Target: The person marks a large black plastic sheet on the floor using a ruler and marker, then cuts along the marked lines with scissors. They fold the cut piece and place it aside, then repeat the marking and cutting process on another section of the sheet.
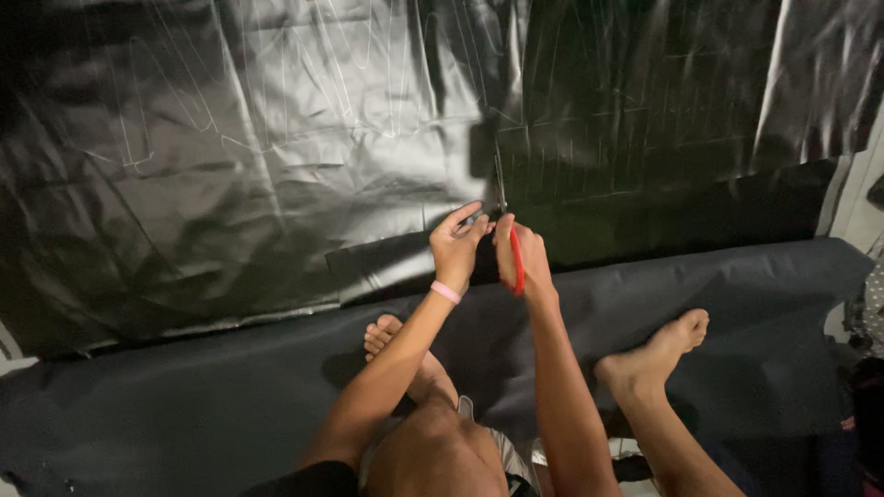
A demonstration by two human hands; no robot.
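Observation:
A large shiny black sheet (276, 166) with white drawn lines lies spread on the floor in front of me. My right hand (523, 258) is shut on red-handled scissors (512, 248), whose blades point away from me into the sheet along a drawn line. Just left of the blades, my left hand (457, 244), with a pink band on its wrist, pinches the near edge of the sheet. A cut flap of the sheet (387, 267) lies loose to the left of my left hand.
A matte dark grey fabric (184, 405) lies under the sheet, nearer to me. My bare feet (658, 354) rest on it. A pale floor edge (861, 212) and some dark objects show at the far right.

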